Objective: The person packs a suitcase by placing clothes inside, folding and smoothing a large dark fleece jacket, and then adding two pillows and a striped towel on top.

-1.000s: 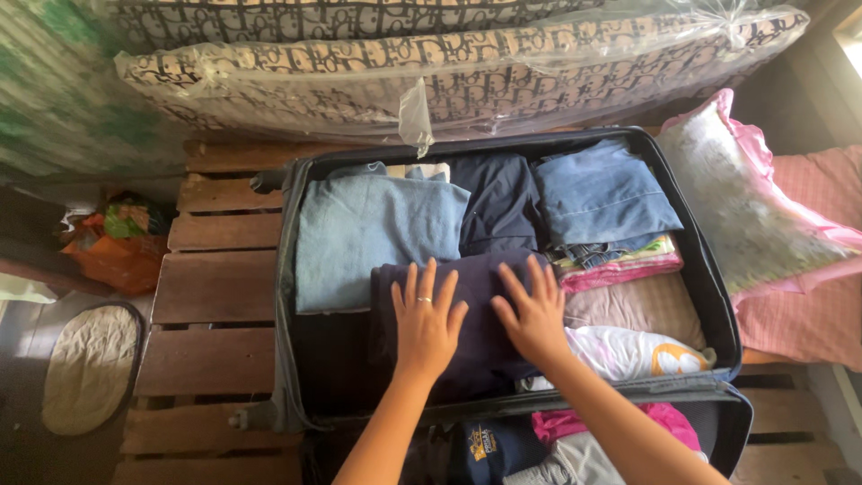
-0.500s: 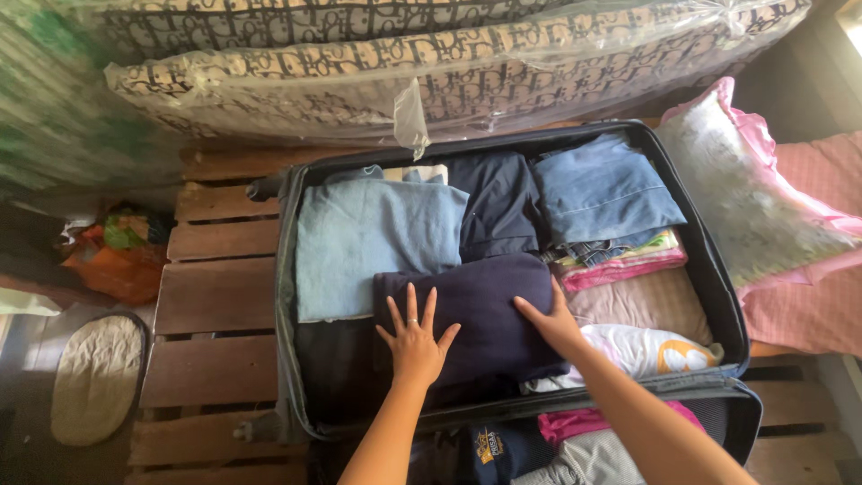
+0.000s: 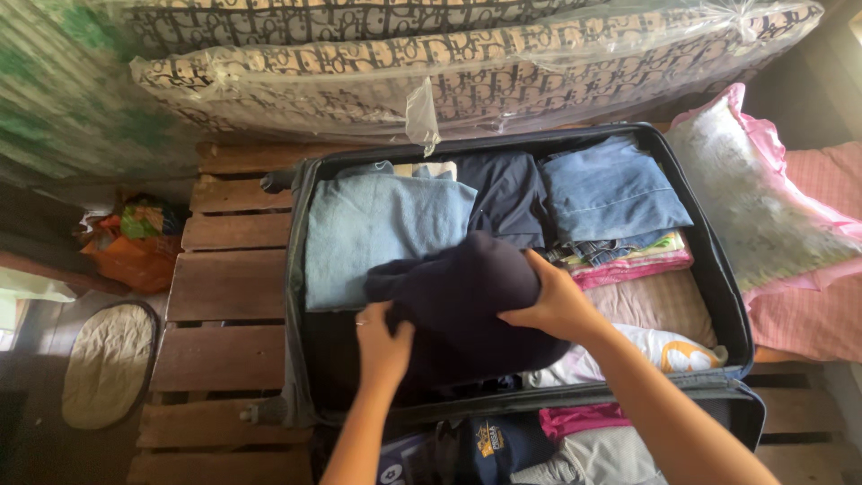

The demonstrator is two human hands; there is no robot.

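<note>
An open black suitcase lies on wooden pallets, packed with folded clothes. A folded dark navy garment bulges upward in its front middle. My left hand grips the garment's left lower edge, fingers tucked under it. On the right upper edge my right hand is closed over the same garment. A light blue folded denim piece lies just behind the left hand. Pink, beige and white folded clothes sit to the right of my right hand.
Plastic-wrapped patterned mattresses lean behind the suitcase. A pink-edged pillow lies at the right. Wooden pallet slats extend left, with an orange bag and an oval mat on the floor beyond. More clothes lie at the front.
Both hands were flat on the navy garment; now they have closed on its edges and lifted it into a bulge.
</note>
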